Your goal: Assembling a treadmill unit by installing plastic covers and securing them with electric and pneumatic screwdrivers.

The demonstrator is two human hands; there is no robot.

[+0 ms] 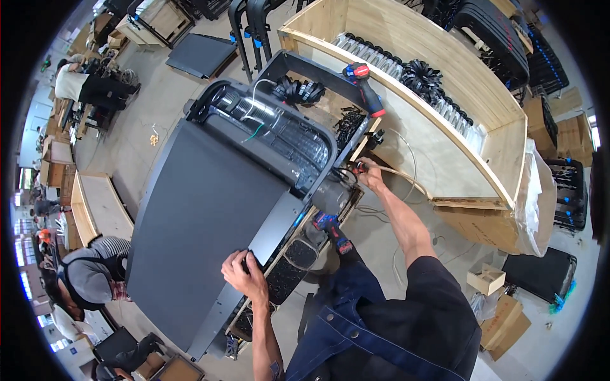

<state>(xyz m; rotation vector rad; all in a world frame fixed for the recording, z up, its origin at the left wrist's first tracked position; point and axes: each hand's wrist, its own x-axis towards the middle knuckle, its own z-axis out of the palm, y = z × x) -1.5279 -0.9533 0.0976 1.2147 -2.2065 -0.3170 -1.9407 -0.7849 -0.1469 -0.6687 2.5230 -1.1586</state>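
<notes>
1. While the left hand (244, 273) rests with fingers curled over a small black piece (250, 261) on the pale side rail (279, 222), I cannot tell whether it grips or merely presses.
2. Dark grey machine (210, 197), one: flat-decked, directly before the wearer, spreading leftward; its far end an open frame with loose wires (259, 129).
3. Right hand (372, 176), one: closed around a red-and-black tool (360, 167) beside the frame's near corner; I cannot see whether the tip touches anything.
4. Step, as I judge it: tool work at that corner, the left hand steadying the rail. The next move seems to call for a square, seated tip and a still rail.
5. Blue-and-black driver (329, 228), one: lying below the rail, close to the wearer's body.
6. Tan hose (406, 179), one: running beside the right forearm; I count it a snag risk.
7. Grey bin (330, 103), one: black screws (348, 130) inside, a second driver (363, 89) across its rim.
8. Wooden crate (457, 159), one: holding wrapped tubes (375, 58), limiting room rightward.
9. Co-worker in stripes (95, 273), one: beyond the machine's left edge.
</notes>
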